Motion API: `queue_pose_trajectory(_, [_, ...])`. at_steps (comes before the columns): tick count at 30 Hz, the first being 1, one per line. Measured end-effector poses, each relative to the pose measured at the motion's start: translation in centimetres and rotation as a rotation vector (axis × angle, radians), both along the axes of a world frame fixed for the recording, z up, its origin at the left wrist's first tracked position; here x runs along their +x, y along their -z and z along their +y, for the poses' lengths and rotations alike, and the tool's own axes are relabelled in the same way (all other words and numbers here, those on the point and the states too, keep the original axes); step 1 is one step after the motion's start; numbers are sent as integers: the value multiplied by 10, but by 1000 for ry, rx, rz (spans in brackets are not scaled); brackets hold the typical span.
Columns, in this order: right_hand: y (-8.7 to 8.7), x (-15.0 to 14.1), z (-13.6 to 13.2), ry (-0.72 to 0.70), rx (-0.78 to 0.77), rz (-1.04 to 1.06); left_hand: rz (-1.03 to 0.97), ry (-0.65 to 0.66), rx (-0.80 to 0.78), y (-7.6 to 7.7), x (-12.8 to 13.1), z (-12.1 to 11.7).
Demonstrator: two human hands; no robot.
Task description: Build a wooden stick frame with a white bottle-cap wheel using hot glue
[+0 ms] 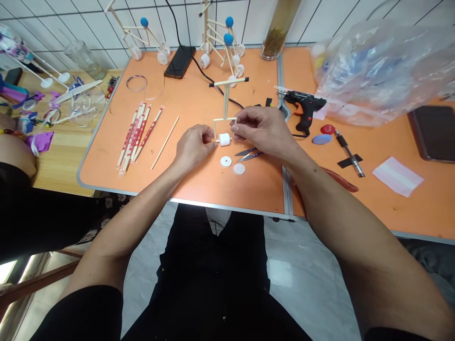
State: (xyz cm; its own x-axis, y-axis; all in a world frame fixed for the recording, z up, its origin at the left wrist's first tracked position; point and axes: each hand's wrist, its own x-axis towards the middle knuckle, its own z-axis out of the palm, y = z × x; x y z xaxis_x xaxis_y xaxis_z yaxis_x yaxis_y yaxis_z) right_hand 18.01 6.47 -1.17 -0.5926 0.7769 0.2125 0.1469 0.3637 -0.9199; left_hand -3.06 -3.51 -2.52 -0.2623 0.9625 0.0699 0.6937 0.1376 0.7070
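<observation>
Left hand point(194, 148) and right hand point(261, 132) hold the white wheel point(224, 139) between them

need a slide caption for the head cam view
Left hand holds a white wheel while right hand grips a wooden stick frame, on an orange table

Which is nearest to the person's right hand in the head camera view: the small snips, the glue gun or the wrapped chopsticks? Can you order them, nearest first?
From the right hand:
1. Small snips, just below the hand.
2. Black glue gun, off to the hand's right.
3. Paper-wrapped chopsticks, far to the hand's left.
</observation>
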Motion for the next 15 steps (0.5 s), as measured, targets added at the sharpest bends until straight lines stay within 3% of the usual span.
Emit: queue_pose_trajectory(15, [10, 3, 10, -7, 105, -47, 61, 7, -14, -1, 3, 0])
